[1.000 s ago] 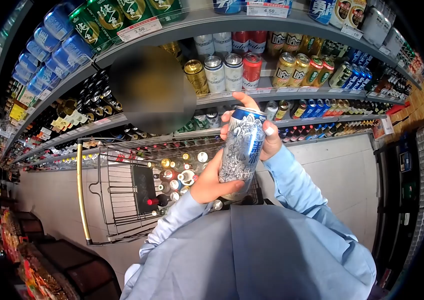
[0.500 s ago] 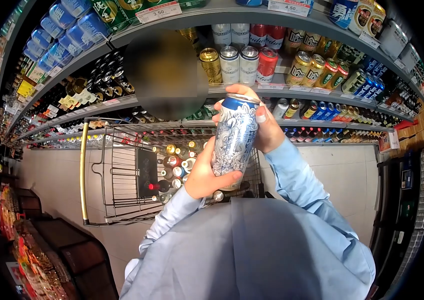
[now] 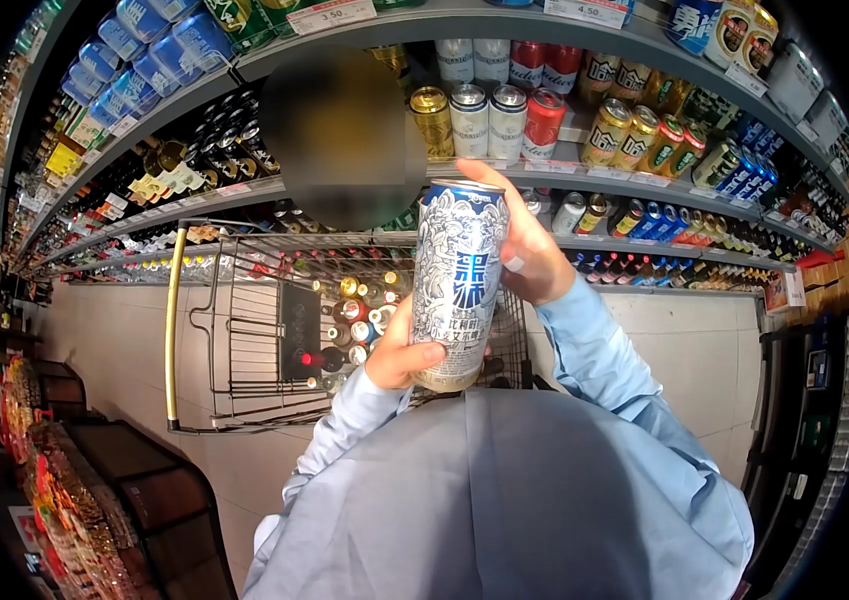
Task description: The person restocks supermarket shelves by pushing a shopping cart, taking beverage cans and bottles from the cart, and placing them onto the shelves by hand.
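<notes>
A tall silver-and-blue patterned can is held upright in front of my chest, its printed front facing me. Around its lower left side wraps my left hand, the thumb lying across the can near the base. My right hand holds the upper right side, with a finger behind the top rim. Below and left of the can is a wire shopping cart with several bottles inside, partly hidden by the can and my left hand.
Shelves of cans and bottles curve across the front. A red can stands beside white cans. A blurred patch covers part of the shelves. At the lower left is a dark display stand; a dark rack is at the right.
The can has turned so its large blue lettering faces me, and it stands more upright, slightly further left. My right hand's fingers have shifted on it. The shelves have moved right in view.
</notes>
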{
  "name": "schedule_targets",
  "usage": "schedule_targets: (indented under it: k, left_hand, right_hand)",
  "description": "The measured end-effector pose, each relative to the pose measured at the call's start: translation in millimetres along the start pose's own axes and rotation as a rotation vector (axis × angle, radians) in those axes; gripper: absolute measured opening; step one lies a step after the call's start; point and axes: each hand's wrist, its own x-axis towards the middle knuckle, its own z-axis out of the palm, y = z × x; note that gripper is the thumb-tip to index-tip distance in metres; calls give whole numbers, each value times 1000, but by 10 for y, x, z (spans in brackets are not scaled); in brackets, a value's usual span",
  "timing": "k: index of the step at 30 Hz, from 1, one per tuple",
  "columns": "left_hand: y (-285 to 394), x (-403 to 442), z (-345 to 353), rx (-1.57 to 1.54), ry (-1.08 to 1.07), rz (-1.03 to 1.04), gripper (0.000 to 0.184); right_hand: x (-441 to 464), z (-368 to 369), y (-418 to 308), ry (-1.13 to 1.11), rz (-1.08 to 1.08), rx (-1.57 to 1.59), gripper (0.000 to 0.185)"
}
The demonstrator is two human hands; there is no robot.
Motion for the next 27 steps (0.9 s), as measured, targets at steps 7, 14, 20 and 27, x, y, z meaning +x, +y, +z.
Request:
schedule_targets:
  k: [7,14,20,27]
  left_hand:
    - [-115,4,-31,-164,-104,-70,82]
    - [-147,38,-35,-127,-166,-105,80]
    - [-119,68,50,-30,-39,-58,81]
    - [-142,66,15,-21,-18,-59,80]
  right_hand:
    - [-108,36,-31,-75,-16,124,120]
    - [-192,-65,34,-139,40,109,124]
    - [-197,-14,-9,-54,16,53,116]
    - [-232,53,-108,12,26,27,113]
